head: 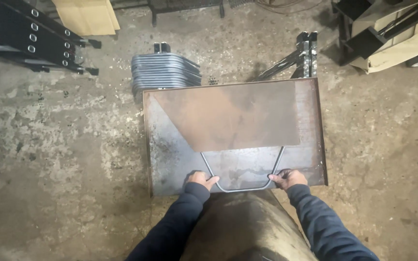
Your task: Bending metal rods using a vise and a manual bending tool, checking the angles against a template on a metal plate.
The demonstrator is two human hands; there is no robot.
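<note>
- Head view: a bent grey metal rod [242, 174], shaped like a wide U, lies low in the middle of the frame on a rusty steel plate [310, 145] that serves as the work surface.
- The left hand [201, 180] sits at the lower left bend of the rod, its fingers [213, 181] curled around the wire there and holding it.
- The right hand [287, 178] sits at the lower right bend, its fingers [273, 178] likewise wrapped on the rod.
- Both hands rest near the plate's bottom edge, well apart from each other, with the closed end of the U running between them.
- The two straight legs of the rod run up and slightly outward, and their upper ends pass under a second, browner sheet [233, 116] that lies on top of the plate and covers most of its upper part.
- Dark blue sleeves [315, 222] come up from the bottom edge of the frame to both wrists.
- A rounded brownish shape [243, 222], too blurred to identify, fills the bottom centre between the sleeves.
- A stack of bent grey rods [165, 71] lies on the concrete floor [49, 159] just above the plate's upper left corner.
- Black metal frames [25, 34] with pale slots lie in the upper left of the frame, and a tan board [87, 17] stands beside them.
- A black stand [302, 55] rises above the plate's upper right corner.
- A beige and black cart [393, 34] occupies the upper right corner.
</note>
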